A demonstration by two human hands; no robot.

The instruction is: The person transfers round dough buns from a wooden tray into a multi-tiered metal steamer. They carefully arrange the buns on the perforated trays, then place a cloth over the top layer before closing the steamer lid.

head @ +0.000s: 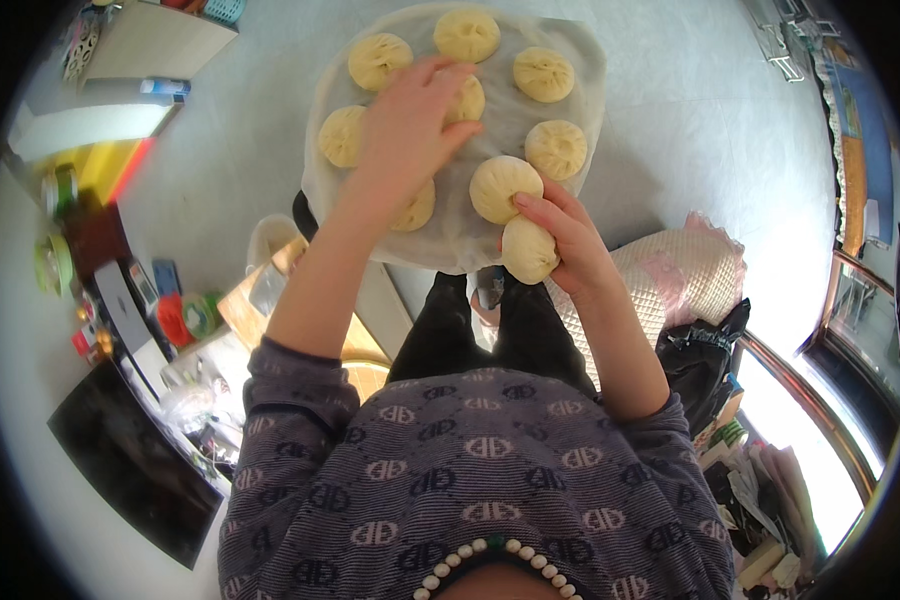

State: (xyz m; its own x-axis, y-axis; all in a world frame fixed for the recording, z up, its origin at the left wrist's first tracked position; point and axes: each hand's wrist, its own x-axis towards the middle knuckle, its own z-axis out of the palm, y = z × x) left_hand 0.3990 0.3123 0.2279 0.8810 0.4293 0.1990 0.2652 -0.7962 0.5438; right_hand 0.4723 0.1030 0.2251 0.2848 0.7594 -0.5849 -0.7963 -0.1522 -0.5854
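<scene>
Several pleated dough buns rest on a round surface covered with a pale cloth (487,124) in front of me. My left hand (420,112) reaches over the cloth, its fingers spread across a bun (467,99) in the middle; whether it grips the bun is hidden. My right hand (570,232), at the near right edge, holds two buns: a rounder bun (504,187) at the thumb tip and a smaller bun (529,251) below it against the fingers. A pleated bun (556,150) lies just beyond the right hand.
Right of my legs is a quilted cover (667,270) with pink trim, beside a black plastic bag (694,352). To the left are a wooden board (251,300), a cluttered table and a dark screen (135,457). A pale cabinet (150,45) stands at the upper left.
</scene>
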